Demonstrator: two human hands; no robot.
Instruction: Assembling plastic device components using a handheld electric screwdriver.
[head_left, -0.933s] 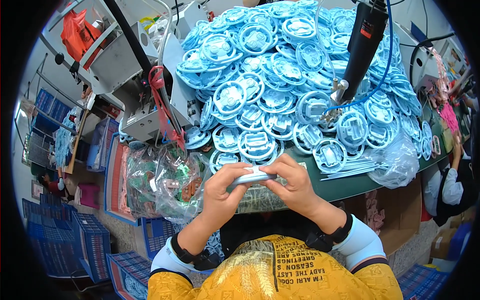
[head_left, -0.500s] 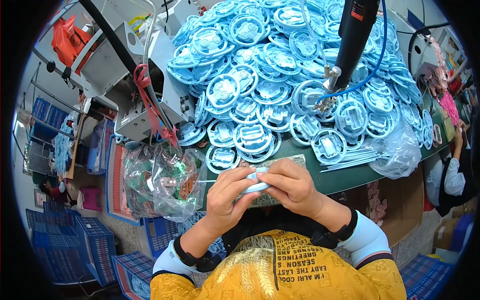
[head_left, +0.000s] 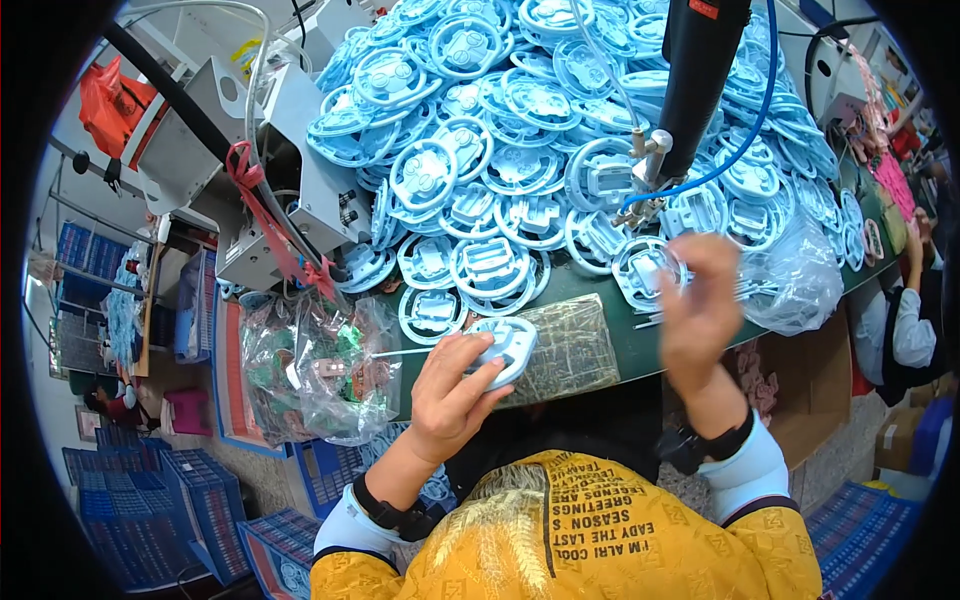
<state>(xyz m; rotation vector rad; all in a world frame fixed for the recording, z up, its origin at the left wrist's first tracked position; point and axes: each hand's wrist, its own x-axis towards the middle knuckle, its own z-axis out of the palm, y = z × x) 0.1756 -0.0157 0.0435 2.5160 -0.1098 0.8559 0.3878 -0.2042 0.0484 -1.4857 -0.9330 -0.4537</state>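
My left hand [head_left: 447, 395] is closed on a light blue plastic ring-shaped part [head_left: 510, 345], tilted above the front edge of the table. A thin pale rod [head_left: 402, 352] sticks out leftward from beside this hand. My right hand [head_left: 700, 300] is raised to the right, smeared by motion, so its fingers cannot be made out. It overlaps a loose blue ring part [head_left: 645, 268] and some thin pale rods [head_left: 648, 322]. Beneath the held part lies a flat block wrapped in clear tape [head_left: 568, 350].
A large heap of blue ring parts [head_left: 425, 175] covers the back. A black hanging tool [head_left: 695, 95] with a blue hose stands over it. Bags of circuit boards [head_left: 345, 375] lie left, a clear plastic bag [head_left: 800, 280] right. A grey machine [head_left: 310, 195] stands at left.
My right hand has let go of the blue part and swung away right toward the rods. My left hand keeps the part, whose face now shows. The view has shifted slightly.
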